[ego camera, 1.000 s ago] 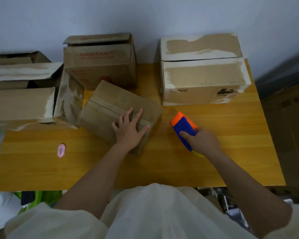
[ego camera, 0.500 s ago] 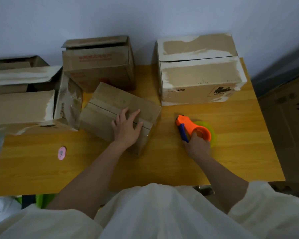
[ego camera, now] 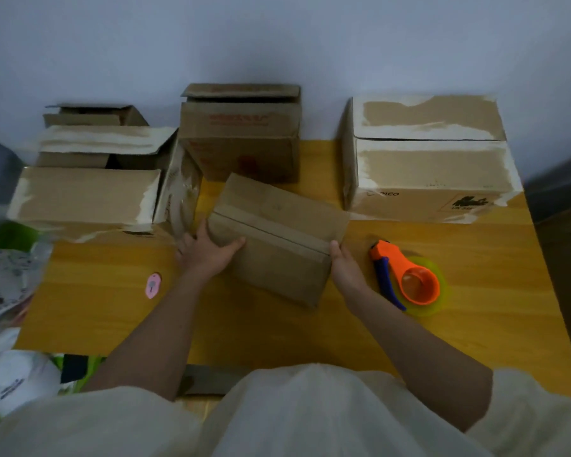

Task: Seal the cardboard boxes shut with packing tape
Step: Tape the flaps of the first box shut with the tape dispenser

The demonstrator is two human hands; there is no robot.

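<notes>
Both hands grip the small box (ego camera: pixel 277 239): left hand (ego camera: pixel 208 252) on its left end, right hand (ego camera: pixel 345 263) on its right. Tape dispenser (ego camera: pixel 406 278) lies just right on the table (ego camera: pixel 475 291)

— What is the person wearing?
— A loose, pale cream garment (ego camera: pixel 277 413), plain, with no print or marking that shows. It fills the bottom of the view in soft folds.
— Sleeves?
— Short and wide. The right sleeve (ego camera: pixel 521 404) ends above the elbow, and so does the left sleeve (ego camera: pixel 89 413); both forearms are bare below them.
— Anything on the hands or wrists?
— The left hand (ego camera: pixel 208 252) and the right hand (ego camera: pixel 345 265) are bare: no glove, and no ring, watch or band can be made out in the dim light.
</notes>
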